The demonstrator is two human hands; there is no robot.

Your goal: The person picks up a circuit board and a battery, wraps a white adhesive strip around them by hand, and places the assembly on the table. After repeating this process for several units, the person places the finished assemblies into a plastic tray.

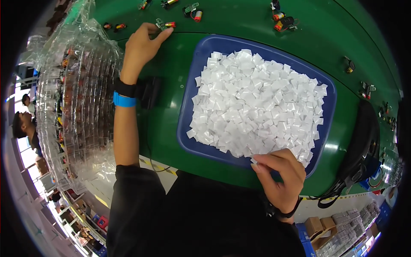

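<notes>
My left hand (141, 45) reaches far across the green belt (171, 128), its fingertips closed on a small circuit part with a red cylinder (166, 25). My right hand (280, 173) rests at the near edge of a blue tray (190, 85) and pinches one small white square (255, 160) from the heap of white squares (257, 103) filling the tray. A blue band and a black strap circle my left wrist (125, 96).
More small parts with red cylinders lie scattered along the belt's far side (195, 13) (282, 21) and at the right (366, 90). A stack of clear plastic trays (77, 98) stands at the left. A black device with cables (361, 145) sits at the right. Cardboard boxes (325, 225) lie below.
</notes>
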